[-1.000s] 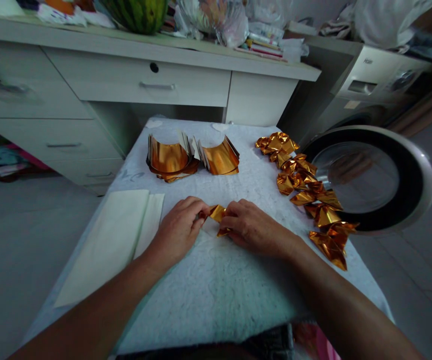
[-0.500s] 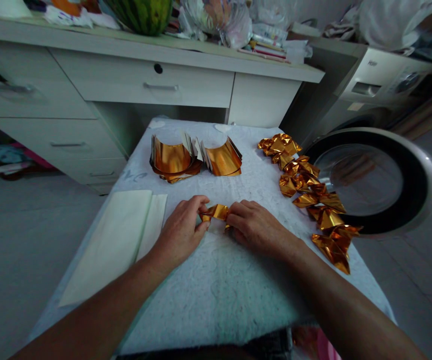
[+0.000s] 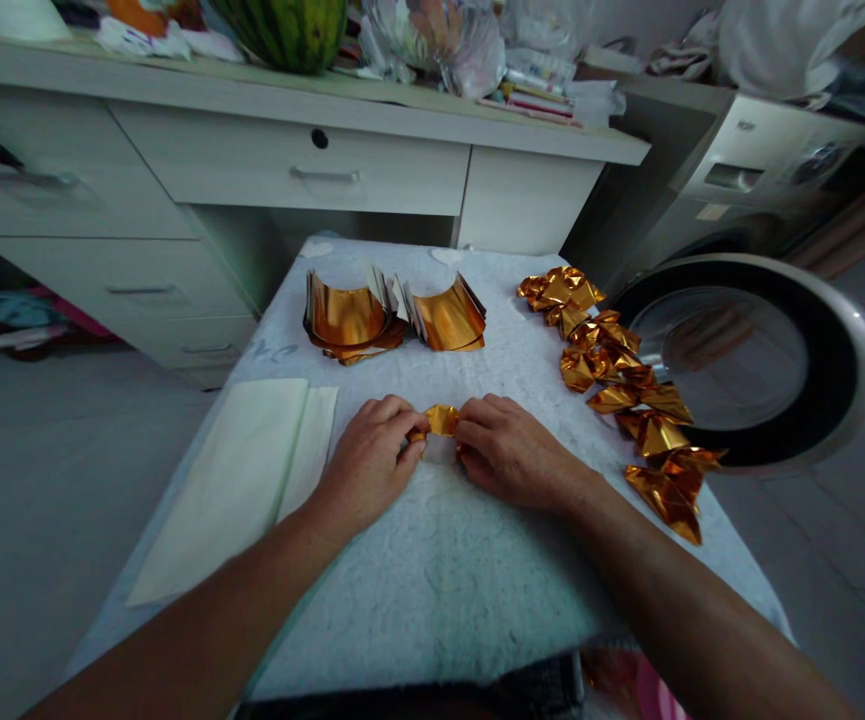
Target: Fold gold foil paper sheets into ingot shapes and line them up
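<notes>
Pinching gold foil (image 3: 443, 419) between left hand (image 3: 373, 452) and right hand (image 3: 513, 450) | gripped narrowly at opposite ends, apparently for steadiness

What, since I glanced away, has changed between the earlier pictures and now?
The left hand has shifted inward along the gold foil, toward the right hand, so less foil shows between them than just before. The right hand keeps its end; the foil stacks, folded pieces and white sheets stayed put.
</notes>
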### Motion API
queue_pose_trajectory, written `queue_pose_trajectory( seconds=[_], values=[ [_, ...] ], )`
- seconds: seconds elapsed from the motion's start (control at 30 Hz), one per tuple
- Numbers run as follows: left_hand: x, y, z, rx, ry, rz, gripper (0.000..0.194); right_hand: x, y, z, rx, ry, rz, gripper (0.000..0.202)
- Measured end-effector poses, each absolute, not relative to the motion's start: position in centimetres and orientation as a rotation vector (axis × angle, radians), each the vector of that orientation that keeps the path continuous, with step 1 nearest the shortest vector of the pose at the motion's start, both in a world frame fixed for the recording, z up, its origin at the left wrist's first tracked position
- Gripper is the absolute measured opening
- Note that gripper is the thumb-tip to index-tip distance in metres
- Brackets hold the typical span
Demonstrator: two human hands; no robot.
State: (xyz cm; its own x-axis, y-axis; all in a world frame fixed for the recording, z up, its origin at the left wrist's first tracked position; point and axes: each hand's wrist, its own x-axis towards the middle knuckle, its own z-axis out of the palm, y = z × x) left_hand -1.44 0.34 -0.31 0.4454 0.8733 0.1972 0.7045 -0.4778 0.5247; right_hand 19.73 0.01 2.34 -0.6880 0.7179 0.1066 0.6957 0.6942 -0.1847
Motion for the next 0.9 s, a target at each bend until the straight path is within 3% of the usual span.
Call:
queue_pose_trajectory(
  seconds=[0.9],
  values=[
    [-1.48, 0.24, -0.13, 2.37, 1.271, 0.626, 0.009, 19.76, 0.21, 1.94, -1.176, -2.587, 0.348, 0.021]
  ],
)
